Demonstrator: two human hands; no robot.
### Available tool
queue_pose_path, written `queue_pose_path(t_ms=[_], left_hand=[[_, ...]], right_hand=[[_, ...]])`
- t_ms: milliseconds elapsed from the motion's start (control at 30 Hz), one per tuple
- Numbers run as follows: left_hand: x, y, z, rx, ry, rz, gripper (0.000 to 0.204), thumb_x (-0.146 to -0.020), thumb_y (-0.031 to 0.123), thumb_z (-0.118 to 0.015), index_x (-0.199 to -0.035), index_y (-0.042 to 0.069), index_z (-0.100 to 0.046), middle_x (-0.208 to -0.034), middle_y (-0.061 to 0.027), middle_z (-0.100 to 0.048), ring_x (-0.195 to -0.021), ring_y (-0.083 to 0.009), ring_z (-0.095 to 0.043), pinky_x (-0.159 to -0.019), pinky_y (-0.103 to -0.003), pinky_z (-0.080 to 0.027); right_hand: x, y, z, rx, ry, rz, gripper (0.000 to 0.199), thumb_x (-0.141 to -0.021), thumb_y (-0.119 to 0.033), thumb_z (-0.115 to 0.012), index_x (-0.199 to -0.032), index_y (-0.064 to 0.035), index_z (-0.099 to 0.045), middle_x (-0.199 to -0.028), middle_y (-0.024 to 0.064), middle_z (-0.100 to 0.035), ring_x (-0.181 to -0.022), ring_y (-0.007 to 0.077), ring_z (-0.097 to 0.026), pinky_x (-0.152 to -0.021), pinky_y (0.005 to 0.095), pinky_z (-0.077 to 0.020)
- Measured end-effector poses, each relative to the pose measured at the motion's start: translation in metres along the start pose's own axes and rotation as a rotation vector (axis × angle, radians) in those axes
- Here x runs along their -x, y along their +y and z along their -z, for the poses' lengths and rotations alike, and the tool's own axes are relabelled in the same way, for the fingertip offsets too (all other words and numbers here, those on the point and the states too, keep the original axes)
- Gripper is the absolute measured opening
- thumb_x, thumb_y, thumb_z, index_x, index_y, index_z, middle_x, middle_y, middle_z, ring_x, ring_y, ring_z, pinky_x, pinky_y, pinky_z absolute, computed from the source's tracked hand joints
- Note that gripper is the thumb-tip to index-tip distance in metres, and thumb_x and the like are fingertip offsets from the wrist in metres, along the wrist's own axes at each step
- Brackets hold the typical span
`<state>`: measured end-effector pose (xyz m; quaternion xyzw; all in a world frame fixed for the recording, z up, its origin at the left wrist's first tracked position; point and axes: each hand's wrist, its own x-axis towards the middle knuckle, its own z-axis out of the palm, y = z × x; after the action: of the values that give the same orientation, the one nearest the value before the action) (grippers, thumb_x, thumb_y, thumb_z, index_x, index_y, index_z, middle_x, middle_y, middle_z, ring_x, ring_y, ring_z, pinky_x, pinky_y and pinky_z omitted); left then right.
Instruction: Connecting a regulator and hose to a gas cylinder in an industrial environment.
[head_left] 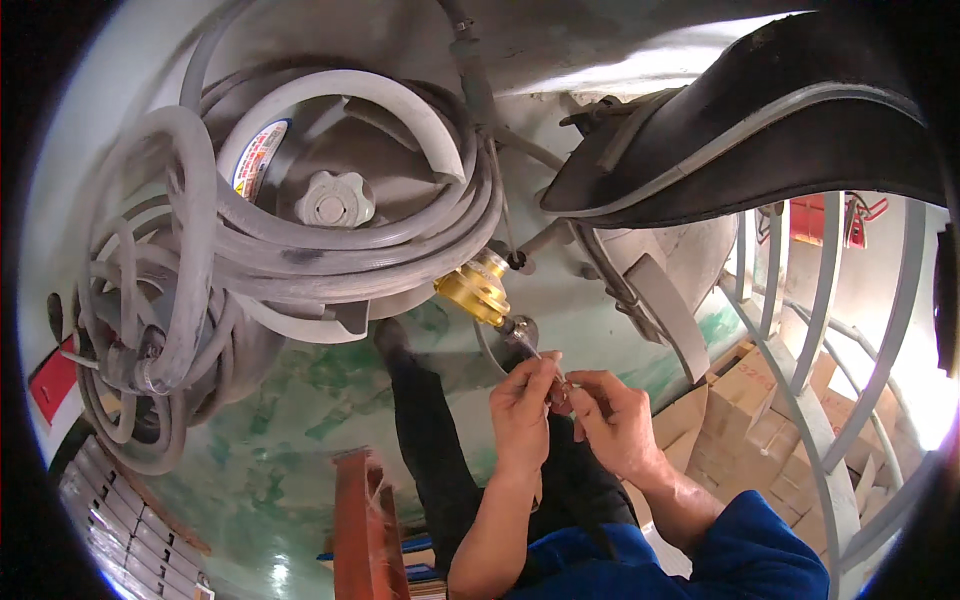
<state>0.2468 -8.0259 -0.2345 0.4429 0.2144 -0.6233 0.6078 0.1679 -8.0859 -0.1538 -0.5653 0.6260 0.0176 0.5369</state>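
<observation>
My left hand (525, 410) and my right hand (618, 422) meet in front of my body, both with fingers pinched. Between the fingertips shows a small reddish-brown piece (560, 400), too small and covered to name. Just beyond the left fingertips, a thin pale length (530, 345) runs toward the dark end of a yellow metal gas regulator (475, 288). This regulator sits beside a grey gas cylinder (385, 150) with a pale round valve knob (335, 200). Thick grey hose (350, 262) lies coiled around the cylinder's top.
More grey hose (150, 330) hangs in loops at the left. A black curved cover (740, 130) juts in at the upper right. Grey railing bars (825, 290) stand at the right, with cardboard boxes (745, 395) behind. A rust-red beam (368, 530) rises near my legs.
</observation>
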Motion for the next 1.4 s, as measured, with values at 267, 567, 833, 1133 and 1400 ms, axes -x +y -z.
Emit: queue_pose_path(t_ms=[267, 567, 833, 1133, 1400], left_hand=[[-0.001, 0.025, 0.009, -0.126, -0.035, 0.005, 0.022, -0.095, 0.017, -0.06, -0.106, 0.001, -0.07, -0.074, 0.0025, -0.056, -0.062, -0.0046, -0.048, -0.056, -0.021, -0.037], [-0.001, 0.032, 0.009, -0.112, -0.076, 0.061, 0.021, -0.093, 0.013, -0.059, -0.104, -0.002, -0.069, -0.073, 0.0011, -0.056, -0.06, -0.0057, -0.048, -0.053, -0.021, -0.038], [-0.003, 0.04, 0.006, -0.064, -0.05, 0.148, 0.026, -0.092, 0.017, -0.061, -0.103, -0.006, -0.066, -0.072, -0.0002, -0.057, -0.055, -0.006, -0.048, -0.049, -0.02, -0.036], [-0.008, 0.057, 0.002, -0.054, -0.04, 0.295, 0.027, -0.09, 0.019, -0.065, -0.099, -0.006, -0.064, -0.074, -0.0014, -0.058, -0.055, -0.006, -0.049, -0.047, -0.019, -0.036], [-0.017, 0.053, 0.015, 0.104, -0.141, 0.355, 0.028, -0.09, 0.019, -0.066, -0.101, -0.006, -0.063, -0.076, -0.0027, -0.06, -0.056, -0.0058, -0.051, -0.051, -0.018, -0.041]], right_hand=[[0.002, 0.005, -0.011, -0.538, -0.19, -0.313, 0.03, -0.098, -0.023, -0.055, -0.104, 0.0055, -0.061, -0.077, 0.0085, -0.066, -0.052, 0.0097, -0.057, -0.042, 0.0217, -0.0382], [0.006, 0.003, -0.013, -0.719, -0.266, -0.398, 0.035, -0.097, -0.031, -0.056, -0.096, 0.0044, -0.061, -0.075, 0.0082, -0.065, -0.049, 0.0103, -0.055, -0.041, 0.0214, -0.0368], [0.005, 0.004, -0.013, -0.857, -0.309, -0.471, 0.036, -0.098, -0.035, -0.054, -0.101, 0.0011, -0.06, -0.075, 0.0081, -0.064, -0.049, 0.0114, -0.054, -0.039, 0.0224, -0.0348], [0.004, 0.0, -0.02, -1.44, -0.454, -0.655, 0.039, -0.102, -0.032, -0.042, -0.111, 0.0018, -0.059, -0.082, 0.0102, -0.067, -0.048, 0.0161, -0.056, -0.035, 0.0199, -0.0335], [0.005, 0.0, -0.034, -1.279, -0.29, -0.517, 0.037, -0.101, -0.031, -0.048, -0.113, 0.0022, -0.059, -0.088, 0.0097, -0.066, -0.053, 0.0151, -0.057, -0.036, 0.0195, -0.034]])
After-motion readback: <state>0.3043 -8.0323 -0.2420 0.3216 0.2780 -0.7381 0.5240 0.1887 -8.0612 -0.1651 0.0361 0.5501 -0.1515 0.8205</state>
